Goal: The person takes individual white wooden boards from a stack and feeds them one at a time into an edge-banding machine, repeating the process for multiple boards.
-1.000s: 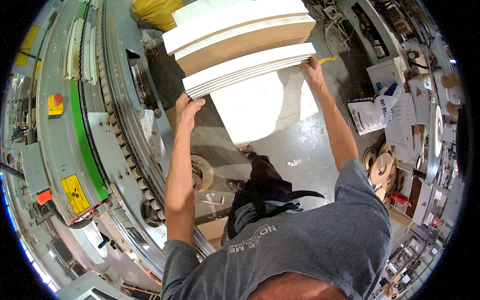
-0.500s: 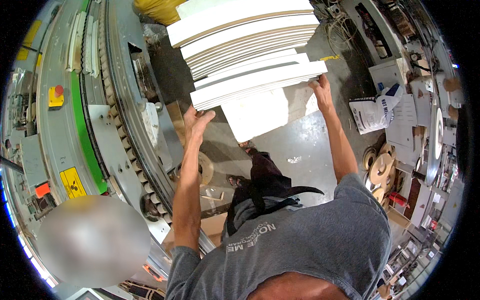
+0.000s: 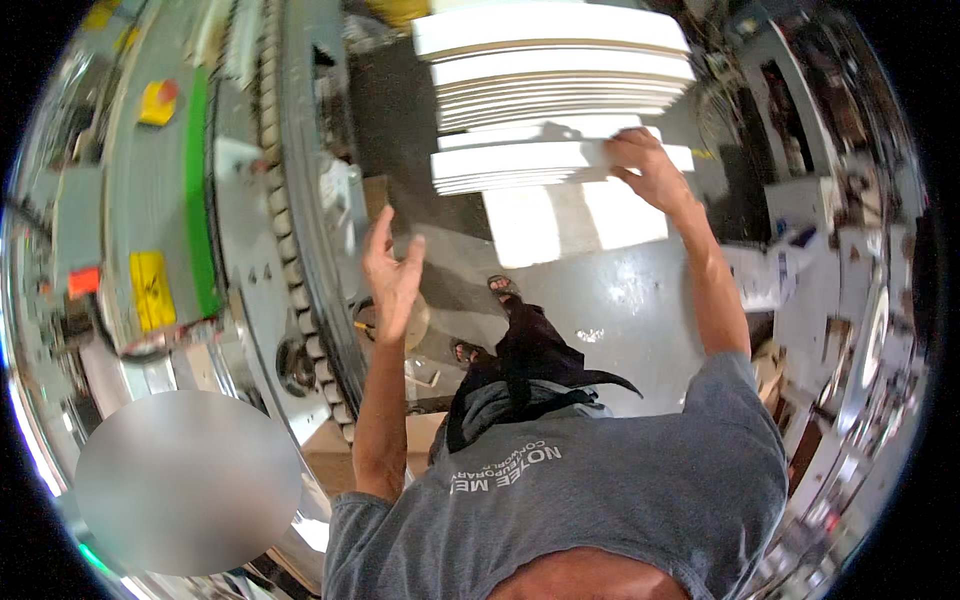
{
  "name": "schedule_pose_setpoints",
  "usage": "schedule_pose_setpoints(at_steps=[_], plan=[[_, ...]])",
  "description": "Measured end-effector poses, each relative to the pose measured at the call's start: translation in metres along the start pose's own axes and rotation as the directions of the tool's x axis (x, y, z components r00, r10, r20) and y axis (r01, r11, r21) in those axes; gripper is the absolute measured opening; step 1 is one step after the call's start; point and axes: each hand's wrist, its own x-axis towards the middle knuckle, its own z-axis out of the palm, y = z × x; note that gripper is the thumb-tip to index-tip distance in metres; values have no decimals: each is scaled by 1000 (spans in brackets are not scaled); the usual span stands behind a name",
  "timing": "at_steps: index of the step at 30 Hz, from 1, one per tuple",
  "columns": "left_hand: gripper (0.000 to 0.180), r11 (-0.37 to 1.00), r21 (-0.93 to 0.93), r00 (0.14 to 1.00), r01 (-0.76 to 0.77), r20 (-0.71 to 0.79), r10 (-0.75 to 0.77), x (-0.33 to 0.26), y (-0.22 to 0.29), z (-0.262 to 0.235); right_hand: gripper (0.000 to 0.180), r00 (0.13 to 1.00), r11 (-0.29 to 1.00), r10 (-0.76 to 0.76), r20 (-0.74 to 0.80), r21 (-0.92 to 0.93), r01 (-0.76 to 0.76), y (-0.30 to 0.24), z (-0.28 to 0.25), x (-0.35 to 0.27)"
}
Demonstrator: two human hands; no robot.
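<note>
A person in a grey T-shirt (image 3: 600, 500) stands beside a long metal machine (image 3: 290, 200). Their right hand (image 3: 645, 165) rests flat, fingers spread, on the right end of a stack of thin white flat panels (image 3: 520, 165). Their left hand (image 3: 390, 280) hangs open and empty, apart from the stack's left edge. The concrete floor (image 3: 620, 290) below is smooth and glossy.

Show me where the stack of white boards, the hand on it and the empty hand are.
stack of white boards (image 3: 560, 90), head view, front edges.
right hand (image 3: 645, 165), head view, back of hand.
left hand (image 3: 392, 280), head view, open palm.
</note>
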Motion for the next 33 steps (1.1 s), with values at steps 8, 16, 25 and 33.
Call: schedule_pose_setpoints(at_steps=[8,16,25,33], plan=[[67,910,272,932,-314,-96,350,-17,13,-14,38,976,978,-37,-213,-210,-8,8,16,-3],[74,924,273,958,-266,-32,286,-21,-28,21,52,969,974,-204,-136,-130,187,0,51,10],[68,738,464,846,-490,50,530,-75,56,-25,52,899,903,-429,-86,-15,429,-99,-2,-2],[48,727,616,909,-302,-44,415,-219,36,-175,53,549,494,-835,-38,386,779,-322,90,5]])
